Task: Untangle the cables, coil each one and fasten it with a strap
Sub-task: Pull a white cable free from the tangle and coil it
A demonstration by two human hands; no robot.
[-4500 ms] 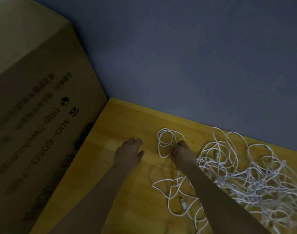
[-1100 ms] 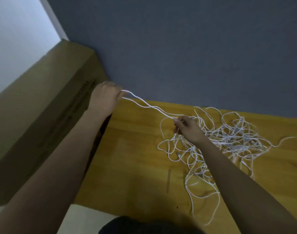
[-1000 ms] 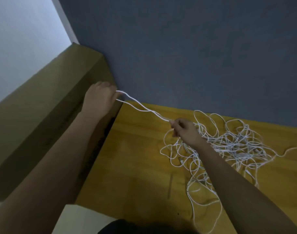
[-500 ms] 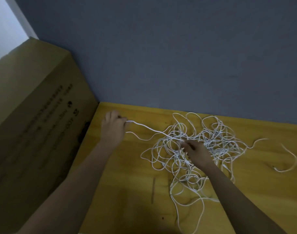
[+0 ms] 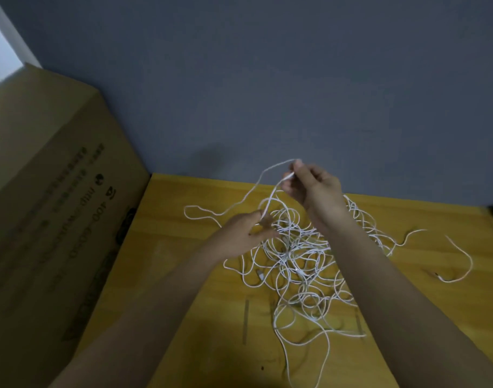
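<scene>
one white cable (image 5: 270,198) is running from 1 o'clock down to 7 o'clock between your hands: right hand (image 5: 314,184) pinching it high, left hand (image 5: 244,233) pinching it nearer the tangle (image 5: 301,256) lying at 5 o'clock.

A plain indoor room: wooden table (image 5: 183,275) against a grey wall (image 5: 267,79), printed cardboard box (image 5: 57,205) alongside.
</scene>
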